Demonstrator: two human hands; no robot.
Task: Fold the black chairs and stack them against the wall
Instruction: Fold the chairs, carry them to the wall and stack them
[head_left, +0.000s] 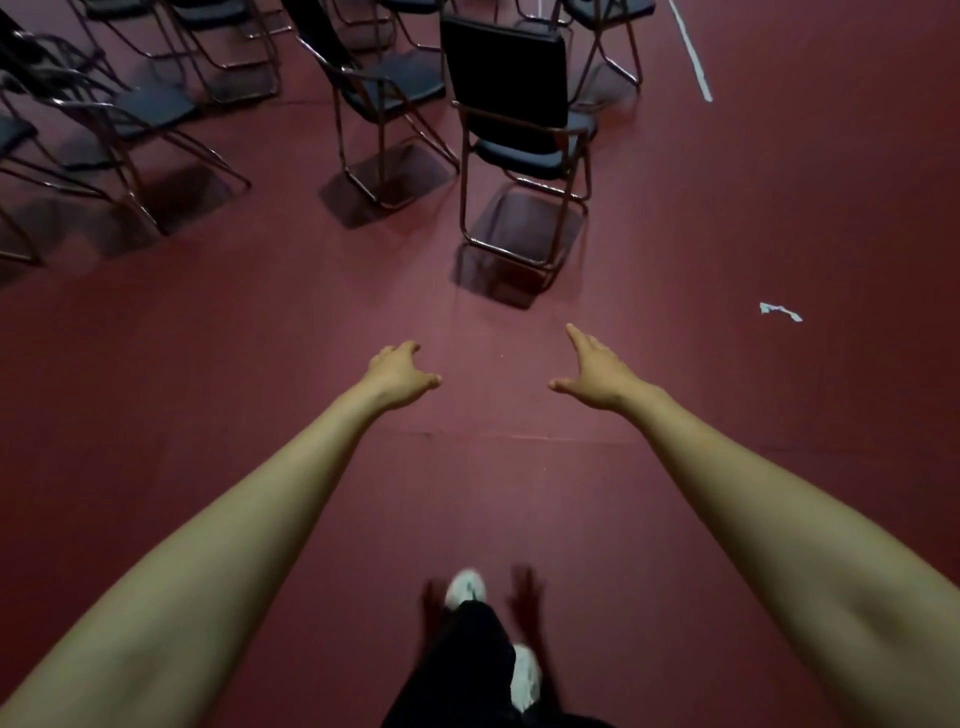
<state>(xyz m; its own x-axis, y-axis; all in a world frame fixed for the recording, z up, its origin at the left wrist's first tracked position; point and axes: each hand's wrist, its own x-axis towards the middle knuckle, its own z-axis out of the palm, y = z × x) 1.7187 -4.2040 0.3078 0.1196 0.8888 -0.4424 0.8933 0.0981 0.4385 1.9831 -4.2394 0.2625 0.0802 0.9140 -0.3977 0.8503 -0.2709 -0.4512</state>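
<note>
Both my arms extend over the dark red floor (208, 364), left grip (400, 371) and right grip (597, 371) released, fingers spread, holding nothing. The nearest black padded metal-framed folding chair (511, 88) stands unfolded at upper centre, apart from both; more black chairs (130, 109) crowd the upper left.

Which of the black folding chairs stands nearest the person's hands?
The black padded, metal-framed chair just beyond the right hand, backrest towards the camera; the other chairs stand farther back.
</note>
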